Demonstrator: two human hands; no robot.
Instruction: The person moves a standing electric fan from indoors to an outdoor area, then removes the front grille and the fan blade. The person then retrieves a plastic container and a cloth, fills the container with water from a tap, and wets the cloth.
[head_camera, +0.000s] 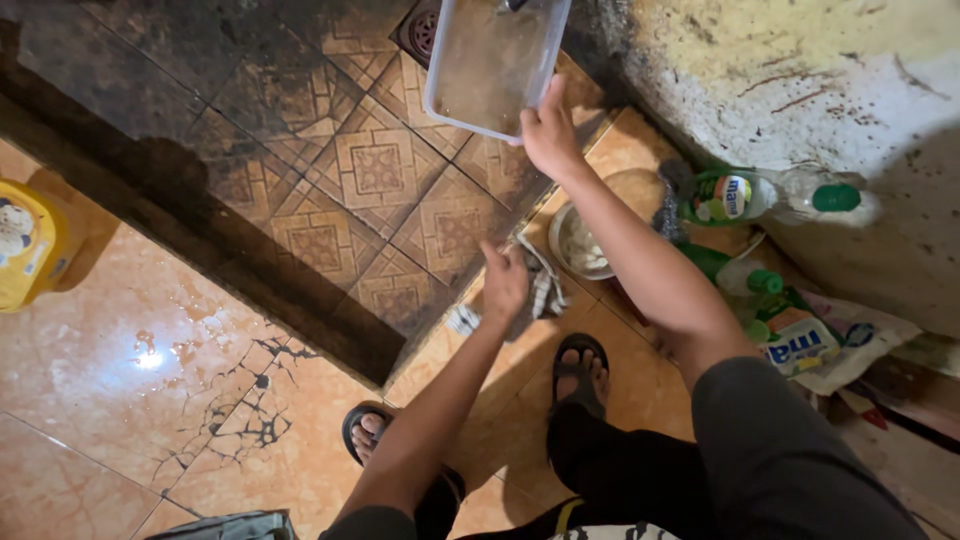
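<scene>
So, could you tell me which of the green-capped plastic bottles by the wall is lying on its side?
The clear green-capped plastic bottle highest against the wall; the lower green one shows its cap upward.

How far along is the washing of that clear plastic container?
Looks midway. The right hand holds the clear rectangular plastic container tilted over the dark patterned tiles; its inside shows wet streaks. The left hand grips a striped cloth. A round metal bowl beside it seems left.

Clear container (495, 65) top cut off by frame edge; yellow jug (30, 245) likewise.
</scene>
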